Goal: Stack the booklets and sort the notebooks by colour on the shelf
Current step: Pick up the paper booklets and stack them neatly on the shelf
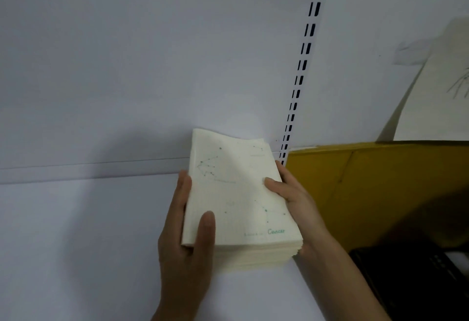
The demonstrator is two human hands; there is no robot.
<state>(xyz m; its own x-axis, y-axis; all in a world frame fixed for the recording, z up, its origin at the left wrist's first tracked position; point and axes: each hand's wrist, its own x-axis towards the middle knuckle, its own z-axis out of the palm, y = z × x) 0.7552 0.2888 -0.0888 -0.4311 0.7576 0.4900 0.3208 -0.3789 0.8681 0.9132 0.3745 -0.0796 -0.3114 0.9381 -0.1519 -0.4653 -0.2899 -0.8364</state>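
The left hand (pixel 182 239) is gripping the near left corner of the stack of booklets (pixel 238 193), its thumb lying across the top cover and its fingers running up the left edge. The right hand (pixel 297 201) is clamping the opposite side, thumb pressing down on the cover and fingers curling under the right edge. Between them the cream stack, printed with green star patterns, is sitting low over the white shelf (pixel 76 231), close to the back panel (pixel 127 66). Whether its underside is touching the board cannot be told. The lower booklets are showing as a stepped, uneven edge at the near right corner, so the likeliest trouble is the pile fanning or shedding its bottom copies if either grip is loosening before the stack is resting flat. The top cover is also bowing slightly, and a thumb sliding on it could be pushing that copy out of line. Just right of the right hand a yellow box (pixel 380 188) is crowding the space, leaving that wrist little room. The slotted upright (pixel 302 66) is rising behind the stack's far right corner. Further right a sheet with a drawing (pixel 436 92) is leaning against the wall, and a dark object (pixel 418 282), too dim to identify, is lying below the box.
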